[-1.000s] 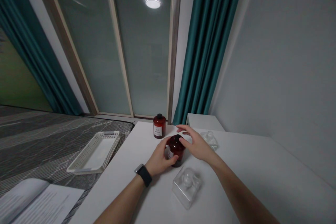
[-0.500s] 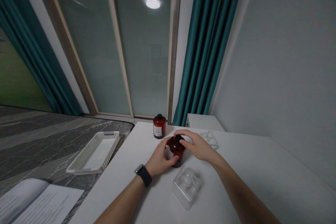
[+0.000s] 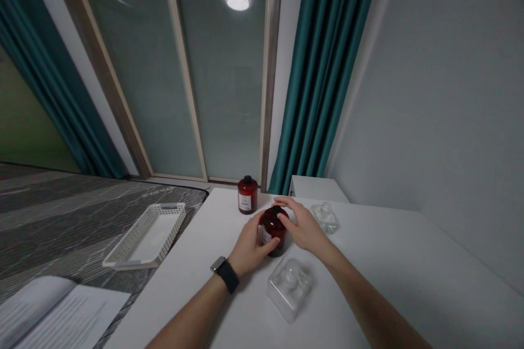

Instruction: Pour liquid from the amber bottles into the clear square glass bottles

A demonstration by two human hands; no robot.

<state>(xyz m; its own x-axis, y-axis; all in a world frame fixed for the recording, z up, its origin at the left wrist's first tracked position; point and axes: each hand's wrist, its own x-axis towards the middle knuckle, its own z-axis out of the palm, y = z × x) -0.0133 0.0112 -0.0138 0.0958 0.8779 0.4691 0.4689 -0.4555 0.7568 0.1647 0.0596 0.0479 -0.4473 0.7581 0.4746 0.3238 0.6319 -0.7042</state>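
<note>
A dark red-brown bottle (image 3: 275, 226) with a white label and black cap (image 3: 277, 210) stands on the white table (image 3: 229, 262). My left hand (image 3: 254, 245) wraps round its left side, thumb in front, partly hiding the label. At the top, my right hand (image 3: 301, 223) has its fingers behind the cap and its thumb on the near right side, closed about it. Behind and to the left is a similar bottle (image 3: 247, 196), upright and capped. Close in front lies a clear plastic piece with a rounded bump (image 3: 290, 286), touched by neither hand.
Another clear plastic piece (image 3: 325, 218) lies past my right hand. Left of the table, a white perforated basket (image 3: 158, 253) and an open book (image 3: 77, 311) rest on a dark grey patterned surface. A white cabinet (image 3: 319, 188) stands beyond the table's far edge, near a teal curtain (image 3: 323, 82).
My right hand has turned slightly around the cap, its fingers shifting a little. The left hand keeps its hold on the bottle. The view has moved very slightly.
</note>
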